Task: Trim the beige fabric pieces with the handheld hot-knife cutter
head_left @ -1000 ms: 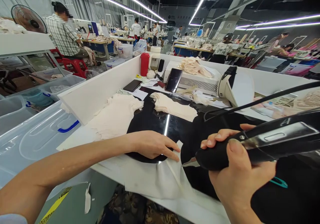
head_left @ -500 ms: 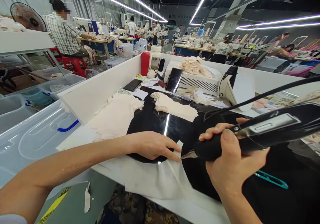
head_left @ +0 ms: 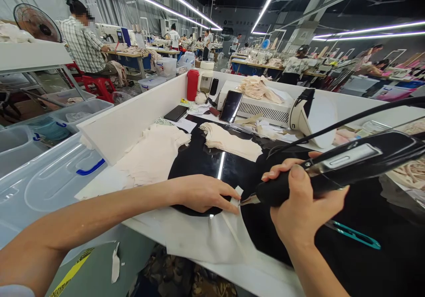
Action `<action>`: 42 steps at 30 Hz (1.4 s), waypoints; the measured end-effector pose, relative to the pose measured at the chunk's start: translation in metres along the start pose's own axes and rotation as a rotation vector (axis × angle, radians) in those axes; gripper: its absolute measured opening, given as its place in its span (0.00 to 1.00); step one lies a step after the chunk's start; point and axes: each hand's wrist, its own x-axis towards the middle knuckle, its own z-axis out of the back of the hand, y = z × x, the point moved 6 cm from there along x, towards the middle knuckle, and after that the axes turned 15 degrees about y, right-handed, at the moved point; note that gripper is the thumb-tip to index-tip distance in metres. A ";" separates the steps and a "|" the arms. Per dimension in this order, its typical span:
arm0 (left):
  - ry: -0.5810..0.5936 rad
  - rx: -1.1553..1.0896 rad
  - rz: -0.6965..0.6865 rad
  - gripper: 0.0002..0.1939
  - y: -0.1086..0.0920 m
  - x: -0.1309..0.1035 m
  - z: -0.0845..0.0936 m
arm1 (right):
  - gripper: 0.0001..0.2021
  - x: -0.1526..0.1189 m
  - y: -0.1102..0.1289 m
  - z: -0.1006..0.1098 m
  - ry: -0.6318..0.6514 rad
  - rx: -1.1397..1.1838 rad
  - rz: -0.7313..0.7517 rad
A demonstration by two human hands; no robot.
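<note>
My right hand (head_left: 307, 199) is wrapped round a black handheld tool (head_left: 341, 166) with a pointed metal tip, which meets the edge of the pale fabric. With two fingertips spread, my left hand (head_left: 206, 194) presses the top of that white fabric piece (head_left: 212, 237) on the glossy black surface (head_left: 195, 168), just left of the tip. Its thumb is hidden. Behind the hands lie a small stack of cream pieces (head_left: 232, 142) and a larger cream stack (head_left: 159, 148). A teal-handled tool (head_left: 360, 236) lies right of my right wrist.
A phone (head_left: 231, 106) leans on a white vented box (head_left: 262, 104); another phone (head_left: 176, 113) lies flat. A red bottle (head_left: 192, 84) and a jar (head_left: 206, 76) stand at the back. A black cable (head_left: 352, 121) crosses the right side. Plastic bins (head_left: 59, 177) stand left.
My right hand and the black tool have shifted slightly left, with the tool's rear end lower. More of the teal-handled tool shows. My left hand has barely moved.
</note>
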 end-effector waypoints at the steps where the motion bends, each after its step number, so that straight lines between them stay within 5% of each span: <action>1: 0.002 0.009 -0.003 0.30 0.000 0.000 0.000 | 0.23 0.001 0.000 0.000 -0.001 -0.003 -0.001; 19: 0.010 -0.056 0.046 0.31 0.006 -0.002 -0.004 | 0.24 0.010 -0.005 0.003 0.030 -0.001 0.062; 25: -0.106 -0.180 0.194 0.20 0.008 0.006 0.002 | 0.27 0.012 0.002 0.018 0.103 -0.069 0.070; 33: -0.087 0.037 0.338 0.10 0.004 0.015 0.002 | 0.32 0.011 0.007 0.056 0.161 -0.363 -0.038; 38: -0.146 0.068 0.448 0.12 0.015 -0.007 0.011 | 0.33 0.006 -0.009 0.088 0.391 -0.700 -0.146; 42: -0.209 0.100 0.512 0.11 0.018 -0.023 0.018 | 0.41 -0.002 -0.033 0.137 0.599 -1.050 -0.033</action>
